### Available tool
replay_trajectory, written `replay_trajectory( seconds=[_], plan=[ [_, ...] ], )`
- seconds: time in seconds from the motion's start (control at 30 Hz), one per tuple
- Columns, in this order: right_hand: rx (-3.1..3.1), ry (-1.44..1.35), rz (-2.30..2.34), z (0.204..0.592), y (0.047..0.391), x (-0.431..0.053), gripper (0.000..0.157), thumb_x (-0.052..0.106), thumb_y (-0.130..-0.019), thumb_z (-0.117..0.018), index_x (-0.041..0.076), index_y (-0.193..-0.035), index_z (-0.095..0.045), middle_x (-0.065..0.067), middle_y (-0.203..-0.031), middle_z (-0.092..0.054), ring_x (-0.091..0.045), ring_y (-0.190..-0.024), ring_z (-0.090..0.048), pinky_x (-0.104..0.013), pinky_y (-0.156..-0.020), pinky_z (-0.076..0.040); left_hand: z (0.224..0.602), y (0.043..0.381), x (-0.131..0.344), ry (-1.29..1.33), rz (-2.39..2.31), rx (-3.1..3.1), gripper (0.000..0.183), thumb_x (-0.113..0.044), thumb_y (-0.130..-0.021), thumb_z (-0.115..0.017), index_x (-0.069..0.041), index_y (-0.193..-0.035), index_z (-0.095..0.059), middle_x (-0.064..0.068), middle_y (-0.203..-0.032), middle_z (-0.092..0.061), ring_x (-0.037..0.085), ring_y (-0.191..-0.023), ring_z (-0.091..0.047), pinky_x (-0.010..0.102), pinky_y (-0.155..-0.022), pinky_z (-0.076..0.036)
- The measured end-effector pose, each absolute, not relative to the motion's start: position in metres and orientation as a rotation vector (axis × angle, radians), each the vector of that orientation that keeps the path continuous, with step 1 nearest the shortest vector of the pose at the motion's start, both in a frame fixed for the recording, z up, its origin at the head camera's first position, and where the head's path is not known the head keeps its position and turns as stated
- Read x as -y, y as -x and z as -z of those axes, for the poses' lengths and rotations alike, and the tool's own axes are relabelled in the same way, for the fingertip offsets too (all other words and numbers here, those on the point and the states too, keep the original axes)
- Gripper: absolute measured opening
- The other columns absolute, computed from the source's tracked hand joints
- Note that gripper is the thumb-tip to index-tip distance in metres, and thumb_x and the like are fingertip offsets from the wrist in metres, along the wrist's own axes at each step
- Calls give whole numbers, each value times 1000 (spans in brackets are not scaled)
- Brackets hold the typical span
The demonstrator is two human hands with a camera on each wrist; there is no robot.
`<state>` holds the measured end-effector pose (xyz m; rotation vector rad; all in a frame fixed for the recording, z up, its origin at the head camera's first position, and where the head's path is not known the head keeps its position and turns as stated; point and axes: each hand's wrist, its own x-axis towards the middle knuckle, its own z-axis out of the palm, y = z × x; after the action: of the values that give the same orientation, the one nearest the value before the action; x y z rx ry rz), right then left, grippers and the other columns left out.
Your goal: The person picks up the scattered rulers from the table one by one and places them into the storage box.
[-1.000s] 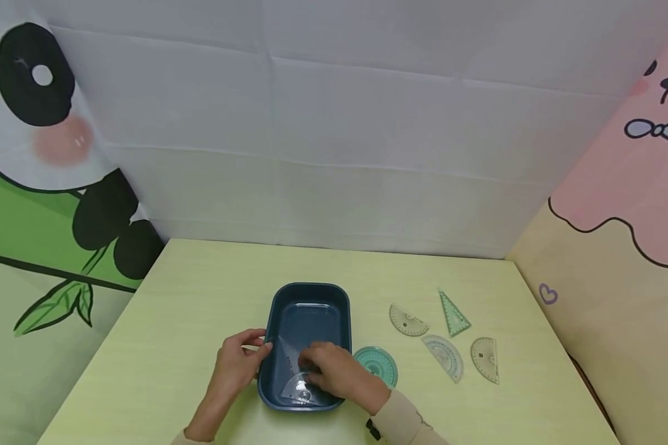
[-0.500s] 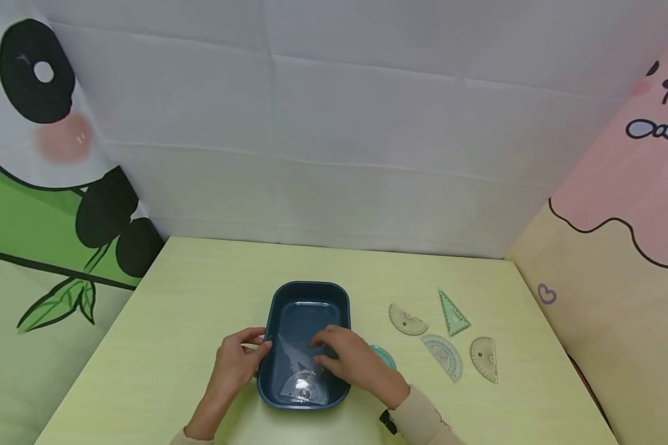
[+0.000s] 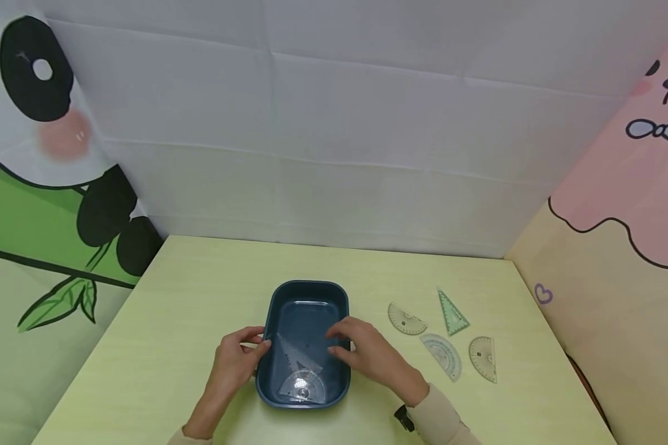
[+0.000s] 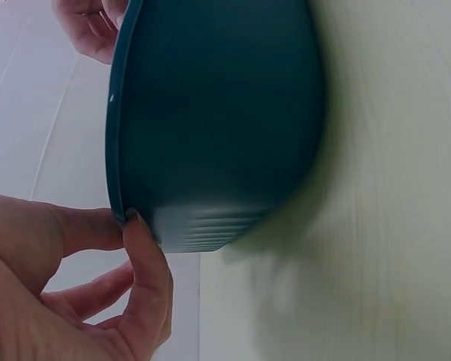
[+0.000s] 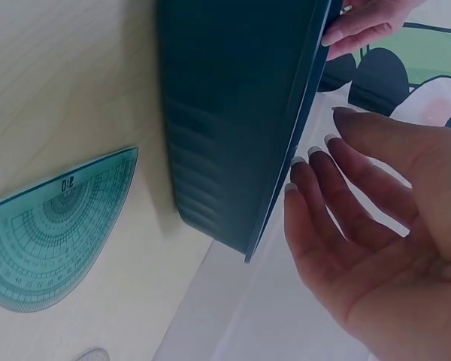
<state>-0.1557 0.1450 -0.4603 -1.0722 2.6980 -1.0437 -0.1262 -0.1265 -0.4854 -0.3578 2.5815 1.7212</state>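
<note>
A dark blue plastic tray (image 3: 312, 318) stands upright on the table. Inside it lie a clear protractor (image 3: 303, 388) and a clear set square (image 3: 291, 355), at its near end. My left hand (image 3: 235, 358) pinches the tray's left rim between thumb and fingers; the left wrist view shows this pinch on the tray wall (image 4: 218, 113). Over the right rim hovers my right hand (image 3: 370, 352), fingers loosely bent and apart, with nothing between them. A teal protractor (image 5: 60, 226) lies on the table beside the tray in the right wrist view; my right hand hides it in the head view.
Right of the tray, several measuring pieces lie flat: a green set square (image 3: 453, 314), a clear protractor (image 3: 406, 320), a bluish clear protractor (image 3: 443, 356) and another protractor (image 3: 483, 360). A white cloth backdrop (image 3: 334, 123) rises behind the pale table (image 3: 217, 272).
My right hand has risen from inside the tray and moved right to its rim, uncovering the pieces in it and covering the teal protractor. The left hand keeps its pinch.
</note>
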Motion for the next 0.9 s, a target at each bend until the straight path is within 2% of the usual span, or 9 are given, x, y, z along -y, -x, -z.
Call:
replay_trajectory(
  seconds=[0.23, 0.5, 0.9],
  plan=[
    [-2744, 1046, 1135, 463, 158, -158, 17, 6, -94, -74, 5, -111, -70, -10, -107, -69, -26, -94, -68, -41, -83, -57, 488, 126, 126, 365, -1728, -2579, 34, -5, -93, -73, 9, -123, -67, 16, -100, -67, 19, -72, -67, 32, -50, -56],
    [-2817, 918, 1193, 466, 159, -171, 16, 4, -94, -73, 1, -110, -70, -11, -105, -69, -22, -90, -69, -40, -78, -59, 489, 127, 126, 358, -1726, -2590, 34, -5, -93, -73, 9, -123, -67, 16, -100, -67, 20, -71, -67, 32, -50, -55],
    [-2857, 772, 1151, 474, 159, -193, 18, 5, -95, -72, 4, -112, -69, -10, -108, -68, -30, -94, -68, -42, -79, -59, 491, 128, 123, 384, -1716, -2607, 33, -3, -91, -73, 7, -123, -69, 15, -99, -67, 20, -69, -64, 30, -50, -55]
  ],
)
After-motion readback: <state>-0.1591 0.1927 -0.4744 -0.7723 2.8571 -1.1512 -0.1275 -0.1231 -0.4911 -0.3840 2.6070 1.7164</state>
